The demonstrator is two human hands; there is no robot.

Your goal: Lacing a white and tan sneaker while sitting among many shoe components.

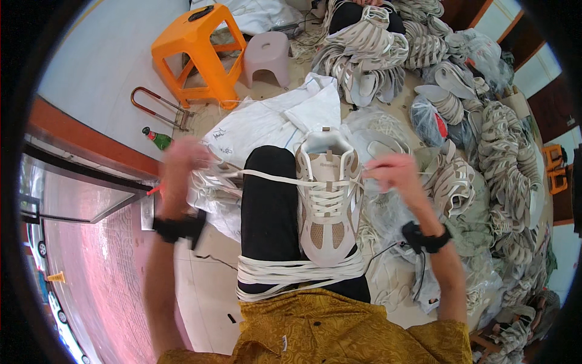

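A beige and white sneaker [328,236] rests on my right thigh, toe toward me and opening away. Its white shoelace [270,176] is threaded in crossing rows, and one length stretches left across my black-clad left knee. That length leads to my left hand [185,162], which is closed and blurred by motion. Just right of the shoe's upper eyelets, my right hand [395,173] pinches with thumb and fingers around the other lace side, partly smeared. A bundle of loose white laces [285,273] lies across both thighs below the toe. Each wrist wears a black band.
An orange stool [200,54] and a low pale stool [267,56] stand at the far left. Beside them are a green bottle [159,138] and white sacks [267,121]. Stacks of similar shoes [509,158] fill the right, with plastic bags. Another person sits at the far top.
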